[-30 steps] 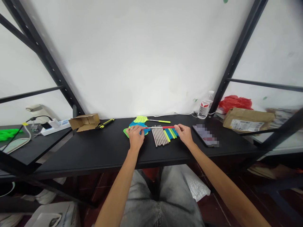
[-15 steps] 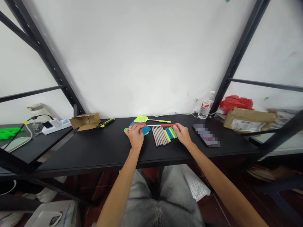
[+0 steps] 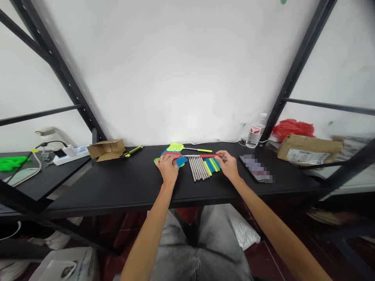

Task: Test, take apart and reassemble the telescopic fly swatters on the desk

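Between my two hands lies a red fly swatter (image 3: 208, 155) with a metal rod, held level above the desk. My left hand (image 3: 168, 167) is closed on its head end, whose red mesh is partly covered by the fingers. At the other end my right hand (image 3: 227, 164) pinches the red handle. Under my left hand are blue and green swatter heads (image 3: 181, 161). Several metal rods (image 3: 199, 169) lie side by side, with a row of yellow, blue and green handles (image 3: 211, 166) to their right. Behind them rests a yellow-green fly swatter (image 3: 175, 147).
An open cardboard box (image 3: 107, 150) and a yellow-black utility knife (image 3: 132, 151) are at the left. To the right are a phone (image 3: 254, 168), a water bottle (image 3: 256, 132), a brown parcel (image 3: 307, 150) and a red plastic bag (image 3: 293, 128). A power strip (image 3: 70, 155) lies far left.
Both hands keep hold of the red fly swatter in nearly the same place. The fingers of my right hand have shifted slightly at the handle's end. The view has moved a little.
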Demonstrator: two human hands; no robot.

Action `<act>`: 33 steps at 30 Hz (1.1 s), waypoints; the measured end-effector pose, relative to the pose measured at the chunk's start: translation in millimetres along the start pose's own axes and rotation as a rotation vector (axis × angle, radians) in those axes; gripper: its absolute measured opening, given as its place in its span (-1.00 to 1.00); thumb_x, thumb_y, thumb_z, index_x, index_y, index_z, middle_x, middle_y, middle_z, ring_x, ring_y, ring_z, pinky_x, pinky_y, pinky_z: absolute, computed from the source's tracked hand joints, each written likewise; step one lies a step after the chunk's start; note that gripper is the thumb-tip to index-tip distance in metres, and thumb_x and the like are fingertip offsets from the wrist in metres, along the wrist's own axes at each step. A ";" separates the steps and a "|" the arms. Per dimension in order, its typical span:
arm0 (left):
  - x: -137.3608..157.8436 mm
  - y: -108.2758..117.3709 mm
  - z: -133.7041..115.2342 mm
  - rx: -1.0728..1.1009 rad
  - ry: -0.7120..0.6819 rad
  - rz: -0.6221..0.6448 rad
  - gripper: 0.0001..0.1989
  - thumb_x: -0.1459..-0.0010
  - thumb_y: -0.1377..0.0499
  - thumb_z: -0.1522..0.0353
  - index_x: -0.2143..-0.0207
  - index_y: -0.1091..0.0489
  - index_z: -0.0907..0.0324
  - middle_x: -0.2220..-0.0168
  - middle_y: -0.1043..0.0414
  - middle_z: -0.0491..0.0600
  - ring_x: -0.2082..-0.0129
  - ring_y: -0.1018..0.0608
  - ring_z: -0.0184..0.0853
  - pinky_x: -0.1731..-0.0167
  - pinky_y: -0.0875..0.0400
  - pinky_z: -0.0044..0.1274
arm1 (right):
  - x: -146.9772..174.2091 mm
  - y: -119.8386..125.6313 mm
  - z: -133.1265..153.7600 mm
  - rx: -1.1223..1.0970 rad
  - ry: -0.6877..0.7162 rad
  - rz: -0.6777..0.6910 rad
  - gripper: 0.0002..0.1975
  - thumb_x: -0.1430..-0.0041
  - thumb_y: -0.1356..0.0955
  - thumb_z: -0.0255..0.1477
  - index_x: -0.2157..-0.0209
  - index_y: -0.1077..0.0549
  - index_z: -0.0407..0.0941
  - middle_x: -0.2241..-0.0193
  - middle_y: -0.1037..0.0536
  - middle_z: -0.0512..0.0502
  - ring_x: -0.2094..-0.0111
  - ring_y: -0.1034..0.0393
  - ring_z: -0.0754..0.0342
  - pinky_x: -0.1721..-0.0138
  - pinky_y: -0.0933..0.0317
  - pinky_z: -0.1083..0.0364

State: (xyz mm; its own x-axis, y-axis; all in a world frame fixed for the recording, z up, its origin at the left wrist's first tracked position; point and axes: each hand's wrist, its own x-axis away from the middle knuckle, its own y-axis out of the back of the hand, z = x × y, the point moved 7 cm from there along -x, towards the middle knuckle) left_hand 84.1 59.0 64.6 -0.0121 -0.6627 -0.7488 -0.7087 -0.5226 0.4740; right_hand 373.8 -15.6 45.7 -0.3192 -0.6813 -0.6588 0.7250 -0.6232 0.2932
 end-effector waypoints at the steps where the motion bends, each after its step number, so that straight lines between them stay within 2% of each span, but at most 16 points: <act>1: 0.0 0.3 0.0 0.003 0.001 -0.002 -0.75 -0.21 -0.09 0.48 0.29 -0.56 0.04 0.17 -0.60 -0.03 0.14 -0.50 -0.16 0.00 -0.06 -0.25 | -0.2 -0.3 -0.9 0.002 -0.002 0.003 -0.67 -0.22 -0.35 -0.15 0.16 -0.50 -0.12 0.41 -0.51 -0.05 0.56 -0.26 0.14 0.51 -0.16 0.15; 13: -0.1 4.9 -4.1 0.015 -0.031 -0.005 -0.71 -0.26 -0.07 0.46 0.31 -0.57 0.01 0.15 -0.61 -0.05 0.14 -0.50 -0.17 -0.01 -0.04 -0.26 | -0.7 -1.6 -11.9 -0.034 -0.044 0.012 -0.66 -0.17 -0.39 -0.10 0.29 -0.56 -0.11 0.45 -0.59 -0.09 0.45 -0.46 0.00 0.39 -0.33 0.07; 18: -0.5 5.1 -7.0 0.010 -0.057 0.018 -0.70 -0.29 -0.06 0.46 0.29 -0.58 -0.01 0.15 -0.61 -0.06 0.12 -0.50 -0.18 0.00 -0.05 -0.27 | 0.0 1.9 -1.8 0.025 -0.034 0.027 -0.64 -0.22 -0.35 -0.10 0.41 -0.53 -0.10 0.61 -0.50 -0.01 0.56 -0.40 0.04 0.48 -0.22 0.10; 22: 0.4 2.4 -9.8 0.006 -0.120 0.044 -0.71 -0.30 -0.07 0.45 0.28 -0.58 -0.01 0.16 -0.62 -0.07 0.13 -0.51 -0.20 0.01 -0.05 -0.28 | -0.3 5.2 2.6 0.123 -0.008 0.037 -0.54 -0.28 -0.30 -0.10 0.57 -0.44 -0.10 0.69 -0.42 0.02 0.61 -0.31 0.11 0.48 -0.13 0.12; 26: 1.5 0.4 -11.0 0.006 -0.159 0.049 -0.73 -0.31 -0.08 0.43 0.26 -0.58 0.00 0.17 -0.62 -0.06 0.13 -0.52 -0.22 0.00 -0.06 -0.29 | -0.5 6.7 0.6 0.175 -0.020 0.033 -0.46 -0.32 -0.25 -0.08 0.64 -0.38 -0.11 0.73 -0.36 0.03 0.61 -0.28 0.13 0.48 -0.08 0.14; 30: 2.1 0.4 -11.8 0.021 -0.168 0.020 -0.75 -0.30 -0.11 0.43 0.28 -0.58 0.00 0.18 -0.61 -0.08 0.15 -0.52 -0.22 0.00 -0.08 -0.30 | 0.6 4.8 2.0 0.163 -0.038 0.034 -0.43 -0.36 -0.20 -0.08 0.64 -0.33 -0.10 0.71 -0.36 0.01 0.61 -0.28 0.12 0.47 -0.08 0.13; 33: 2.2 -0.8 -11.4 0.027 -0.141 0.008 -0.76 -0.28 -0.12 0.44 0.29 -0.57 0.02 0.19 -0.61 -0.07 0.16 -0.52 -0.22 0.01 -0.10 -0.30 | 1.5 1.0 8.4 0.133 -0.012 0.055 -0.48 -0.39 -0.15 -0.12 0.56 -0.38 -0.09 0.66 -0.40 0.01 0.57 -0.31 0.10 0.41 -0.13 0.13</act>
State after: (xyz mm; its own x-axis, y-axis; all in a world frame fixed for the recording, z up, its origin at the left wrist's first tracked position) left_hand 92.7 51.8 67.8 -0.1159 -0.5839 -0.8035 -0.7265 -0.5018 0.4695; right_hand 368.9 -20.6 50.8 -0.2888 -0.7198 -0.6313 0.6542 -0.6297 0.4188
